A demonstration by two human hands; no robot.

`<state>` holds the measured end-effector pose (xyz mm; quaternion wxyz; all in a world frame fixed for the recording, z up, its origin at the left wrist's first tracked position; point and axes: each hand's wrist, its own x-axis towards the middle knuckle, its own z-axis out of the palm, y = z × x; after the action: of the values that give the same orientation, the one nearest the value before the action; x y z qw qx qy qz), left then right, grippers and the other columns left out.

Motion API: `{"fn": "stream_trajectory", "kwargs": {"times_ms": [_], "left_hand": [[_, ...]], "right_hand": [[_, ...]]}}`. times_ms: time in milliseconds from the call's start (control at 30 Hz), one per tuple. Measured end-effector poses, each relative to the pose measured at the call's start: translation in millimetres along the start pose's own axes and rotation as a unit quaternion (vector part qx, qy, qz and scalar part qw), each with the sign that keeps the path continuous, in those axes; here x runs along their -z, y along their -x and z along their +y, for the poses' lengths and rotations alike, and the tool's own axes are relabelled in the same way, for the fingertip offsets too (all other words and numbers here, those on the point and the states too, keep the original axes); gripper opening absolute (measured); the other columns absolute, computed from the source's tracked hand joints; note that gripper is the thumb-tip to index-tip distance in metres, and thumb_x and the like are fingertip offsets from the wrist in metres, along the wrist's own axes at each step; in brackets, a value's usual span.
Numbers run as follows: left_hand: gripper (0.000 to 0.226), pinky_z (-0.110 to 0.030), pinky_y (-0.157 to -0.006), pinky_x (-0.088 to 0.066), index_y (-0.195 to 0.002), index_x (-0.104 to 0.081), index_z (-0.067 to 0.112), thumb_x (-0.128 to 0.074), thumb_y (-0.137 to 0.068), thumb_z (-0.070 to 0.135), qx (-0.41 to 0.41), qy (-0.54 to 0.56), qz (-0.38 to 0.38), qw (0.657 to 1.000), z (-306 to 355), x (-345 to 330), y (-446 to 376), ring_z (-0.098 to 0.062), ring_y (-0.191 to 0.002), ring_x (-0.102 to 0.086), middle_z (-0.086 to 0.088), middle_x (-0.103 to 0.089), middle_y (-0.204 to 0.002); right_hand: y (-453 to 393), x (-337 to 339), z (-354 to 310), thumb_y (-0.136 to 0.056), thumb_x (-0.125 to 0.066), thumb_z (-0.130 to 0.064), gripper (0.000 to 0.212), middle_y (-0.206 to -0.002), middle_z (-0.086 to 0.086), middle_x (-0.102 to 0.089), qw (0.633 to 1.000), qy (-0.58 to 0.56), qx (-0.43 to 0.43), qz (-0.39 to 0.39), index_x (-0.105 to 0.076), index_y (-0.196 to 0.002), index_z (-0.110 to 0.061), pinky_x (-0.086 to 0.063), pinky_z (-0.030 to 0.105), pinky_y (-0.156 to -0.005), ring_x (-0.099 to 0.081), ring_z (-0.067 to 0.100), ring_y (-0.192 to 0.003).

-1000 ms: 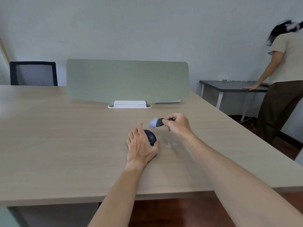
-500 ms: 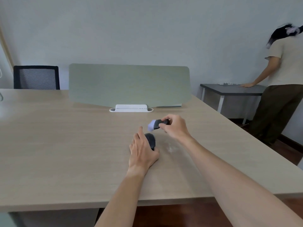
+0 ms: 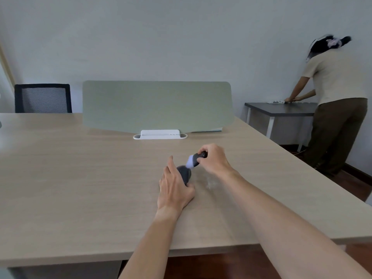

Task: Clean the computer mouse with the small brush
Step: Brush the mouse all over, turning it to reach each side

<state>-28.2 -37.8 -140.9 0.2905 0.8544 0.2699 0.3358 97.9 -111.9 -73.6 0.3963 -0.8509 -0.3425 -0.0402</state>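
A dark grey computer mouse [image 3: 184,173] lies on the light wooden table [image 3: 80,178], tipped onto its side. My left hand [image 3: 174,188] grips it from the left, with the fingers hiding much of it. My right hand [image 3: 214,159] pinches the dark handle of a small brush [image 3: 194,159]. The brush's pale lilac bristles point down and left and touch the far end of the mouse.
A sage-green desk divider [image 3: 157,105] in a white holder [image 3: 160,135] stands behind the hands. A black mesh chair [image 3: 43,98] is at the far left. At the right, a person [image 3: 338,101] leans over a dark side table [image 3: 281,108]. Pale dust [image 3: 210,183] marks the table near the mouse.
The brush has come down from just above the mouse until its bristles touch it. My left hand keeps its hold on the mouse. The view has shifted slightly.
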Motion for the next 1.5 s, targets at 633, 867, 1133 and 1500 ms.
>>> {"fn": "stream_trajectory", "kwargs": {"times_ms": [633, 867, 1133, 1500], "left_hand": [[0.097, -0.037, -0.105, -0.029, -0.152, -0.012, 0.011, -0.055, -0.065, 0.014, 0.013, -0.054, -0.001, 0.998, 3, 2, 0, -0.029, -0.120, -0.046, -0.007, -0.053, -0.123], [0.097, -0.037, -0.108, -0.031, -0.152, -0.012, 0.011, -0.056, -0.066, 0.012, 0.010, -0.041, -0.004, 0.999, 3, 4, 1, -0.030, -0.123, -0.045, -0.009, -0.052, -0.126], [0.097, -0.036, -0.107, -0.030, -0.152, -0.012, 0.011, -0.056, -0.066, 0.012, 0.014, -0.034, -0.005, 0.999, 2, 3, -1, -0.030, -0.123, -0.044, -0.008, -0.052, -0.126], [0.094, -0.038, -0.108, -0.035, -0.152, -0.015, 0.010, -0.055, -0.067, 0.010, 0.005, -0.012, 0.001, 1.000, -1, 1, -1, -0.032, -0.124, -0.047, -0.010, -0.053, -0.128]], "right_hand": [[-2, 6, 3, -0.076, -0.061, -0.005, 0.011, -0.067, -0.003, -0.060, 0.991, -0.112, -0.039, 0.067, -0.070, -0.081, -0.007, -0.037, 0.009, -0.045, -0.052, 0.014, -0.065], [1, 2, 7, -0.073, -0.063, -0.008, 0.011, -0.072, 0.000, -0.063, 0.999, -0.028, -0.032, -0.017, -0.072, -0.079, -0.009, -0.041, 0.020, -0.052, -0.056, 0.018, -0.069], [-4, 5, 4, -0.077, -0.064, -0.008, 0.012, -0.084, 0.008, -0.068, 0.998, -0.045, -0.023, 0.025, -0.071, -0.087, -0.008, -0.047, 0.028, -0.063, -0.060, 0.023, -0.077], [-2, 17, 1, -0.070, -0.052, -0.001, 0.024, -0.075, 0.004, -0.064, 0.999, 0.001, -0.048, -0.010, -0.074, -0.079, -0.008, -0.042, 0.023, -0.057, -0.058, 0.023, -0.075]]}}
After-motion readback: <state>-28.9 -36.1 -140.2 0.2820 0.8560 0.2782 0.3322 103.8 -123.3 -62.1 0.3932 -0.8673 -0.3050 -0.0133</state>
